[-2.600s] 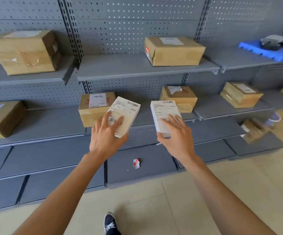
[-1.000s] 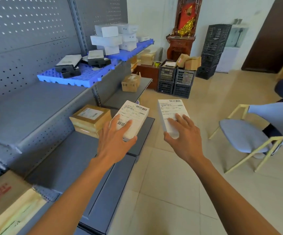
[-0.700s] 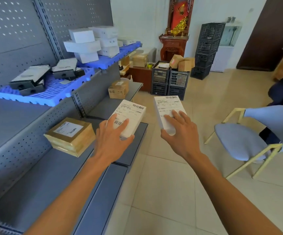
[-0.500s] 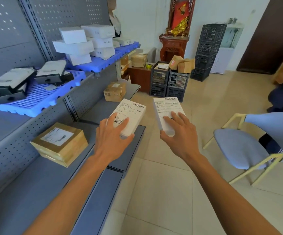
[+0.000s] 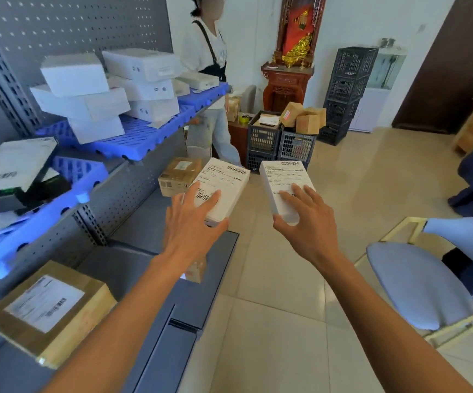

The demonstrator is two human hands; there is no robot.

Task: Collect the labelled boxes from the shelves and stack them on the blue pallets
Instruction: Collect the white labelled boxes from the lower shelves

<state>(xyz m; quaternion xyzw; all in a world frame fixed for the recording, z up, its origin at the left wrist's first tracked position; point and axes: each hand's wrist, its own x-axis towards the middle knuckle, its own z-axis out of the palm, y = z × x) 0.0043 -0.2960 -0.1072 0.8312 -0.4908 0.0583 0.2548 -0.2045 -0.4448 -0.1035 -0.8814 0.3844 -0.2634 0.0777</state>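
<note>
Running down your left side, the grey shelving (image 5: pixel 133 222) carries the blue pallets (image 5: pixel 133 137) on its upper shelf, and near the far end of that shelf a stack of white boxes (image 5: pixel 88 100) sits on the pallet, with flatter dark-edged parcels (image 5: pixel 17 165) on the nearer pallet section. Off to your right a blue chair (image 5: pixel 416 285) stands on the tiled floor (image 5: pixel 272 321), and black crates (image 5: pixel 280 143) with small cardboard boxes on top stand by the far wall, beside another person (image 5: pixel 210 80). A brown labelled box (image 5: pixel 45 313) lies at the near front edge of the lower shelf, another brown box (image 5: pixel 178 177) at that shelf's far end. Your left hand (image 5: pixel 192 222) grips the left white box (image 5: pixel 221 191) from its near end, fingers spread over the label and thumb curled under. Your right hand (image 5: pixel 306 219) holds the right white box (image 5: pixel 283 188) the same way, label up, out over the floor, the two boxes apart
</note>
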